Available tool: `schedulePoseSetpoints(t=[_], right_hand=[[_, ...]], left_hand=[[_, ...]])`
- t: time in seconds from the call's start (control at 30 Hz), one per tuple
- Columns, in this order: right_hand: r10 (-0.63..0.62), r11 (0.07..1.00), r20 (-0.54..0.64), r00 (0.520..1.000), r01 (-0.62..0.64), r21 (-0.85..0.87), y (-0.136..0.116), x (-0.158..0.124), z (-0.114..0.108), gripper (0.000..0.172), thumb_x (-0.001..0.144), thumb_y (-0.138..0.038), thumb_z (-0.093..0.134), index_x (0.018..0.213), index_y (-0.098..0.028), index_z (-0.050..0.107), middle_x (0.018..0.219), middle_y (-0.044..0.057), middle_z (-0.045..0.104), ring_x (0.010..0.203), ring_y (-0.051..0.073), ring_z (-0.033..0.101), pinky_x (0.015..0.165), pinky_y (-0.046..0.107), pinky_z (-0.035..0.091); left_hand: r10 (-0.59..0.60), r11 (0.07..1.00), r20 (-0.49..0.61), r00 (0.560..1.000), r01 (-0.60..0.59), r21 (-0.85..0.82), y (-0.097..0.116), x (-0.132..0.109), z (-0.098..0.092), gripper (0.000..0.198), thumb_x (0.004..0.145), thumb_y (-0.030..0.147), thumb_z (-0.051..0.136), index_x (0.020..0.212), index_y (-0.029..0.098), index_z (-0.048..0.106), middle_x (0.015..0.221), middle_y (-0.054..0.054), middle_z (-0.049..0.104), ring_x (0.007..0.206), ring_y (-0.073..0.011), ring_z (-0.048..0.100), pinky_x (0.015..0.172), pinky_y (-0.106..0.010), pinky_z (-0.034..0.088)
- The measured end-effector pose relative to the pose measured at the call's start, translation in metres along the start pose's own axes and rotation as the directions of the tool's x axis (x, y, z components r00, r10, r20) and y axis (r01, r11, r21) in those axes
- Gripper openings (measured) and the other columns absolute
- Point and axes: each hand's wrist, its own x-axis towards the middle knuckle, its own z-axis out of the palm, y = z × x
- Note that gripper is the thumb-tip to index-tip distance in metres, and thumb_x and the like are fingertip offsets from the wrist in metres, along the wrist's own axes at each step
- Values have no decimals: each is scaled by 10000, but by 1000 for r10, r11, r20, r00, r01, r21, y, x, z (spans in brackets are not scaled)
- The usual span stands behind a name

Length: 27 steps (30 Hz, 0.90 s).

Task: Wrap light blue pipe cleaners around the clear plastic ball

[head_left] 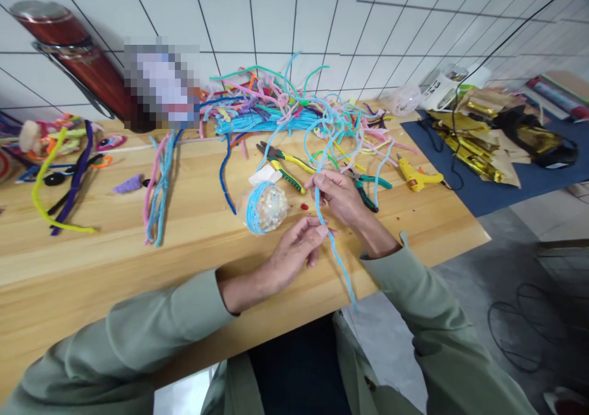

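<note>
My left hand (298,249) pinches a light blue pipe cleaner (341,267) near its middle, and the free end hangs past the table's front edge. My right hand (338,195) is closed on the same pipe cleaner higher up, where it runs back toward the pile. A clear ball (265,207) filled with glittery bits and partly wrapped in blue pipe cleaner rests on the wooden table (138,249), just left of both hands.
A heap of coloured pipe cleaners (285,111) lies at the table's back. Yellow-handled pliers (284,164), green-handled cutters (368,188) and a yellow glue gun (416,177) lie near my right hand. More pipe cleaners (159,182) lie left. Gold foil scraps (483,139) sit on a blue mat.
</note>
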Motion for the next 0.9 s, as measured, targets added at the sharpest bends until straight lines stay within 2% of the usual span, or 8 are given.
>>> schedulePoseSetpoints(t=[0.13,0.27,0.37,0.5,0.67,0.77,0.83,0.9], right_hand=[[76,997,88,993,-76,-5,1,-2,3,458,855,-660,829,839,-205,775,690,-23,624,588,106,494,535,242,385],[125,990,-23,992,-123,69,-2,1,0,503,791,-688,851,786,-196,746,677,-21,609,549,96,483,475,238,337],[137,990,-68,988,-135,33,-3,4,-2,510,778,-683,851,731,-190,727,596,-31,573,493,85,450,455,236,310],[128,990,-36,991,-130,-58,-2,7,-8,509,816,-668,815,692,-185,715,526,-30,548,468,83,435,462,230,315],[183,982,-59,981,-185,-28,-10,11,-27,516,804,-670,835,699,-190,676,498,-44,508,449,79,407,440,223,276],[159,987,-44,986,-158,18,-16,9,-30,550,789,-703,857,709,-194,664,492,-63,477,451,75,401,446,217,288],[149,988,10,989,-149,28,-17,7,-27,583,779,-736,864,709,-190,672,496,-59,492,458,76,418,450,215,303],[148,989,70,986,-150,21,-16,5,-21,609,774,-762,865,708,-185,682,505,-46,521,470,79,443,455,213,318]], left_hand=[[-6,999,-25,1000,5,-51,-3,8,-1,592,899,755,721,1001,175,665,794,-3,692,467,-51,436,464,-229,316],[-31,999,-32,999,32,19,0,3,-2,465,919,651,681,856,190,651,643,30,606,477,-77,423,471,-236,305],[11,988,-54,998,-3,154,5,-1,-4,362,935,530,607,781,203,631,607,42,552,521,-94,431,524,-250,332],[116,945,-53,992,-94,312,9,-6,-5,305,932,414,550,711,205,587,632,39,522,611,-109,452,612,-266,359],[49,949,2,999,-47,310,1,-14,-3,295,904,406,576,690,212,514,629,57,424,605,-104,391,584,-260,324],[21,973,11,1000,-23,232,-3,-12,-2,276,896,421,620,739,206,550,661,48,507,587,-95,420,569,-252,341],[-15,992,-3,1000,16,123,-3,-8,-2,262,885,460,666,879,203,612,749,34,619,546,-81,427,536,-248,340],[-54,998,8,999,54,26,-3,-3,-1,355,890,528,693,1014,200,636,846,9,698,503,-66,410,504,-249,321]])
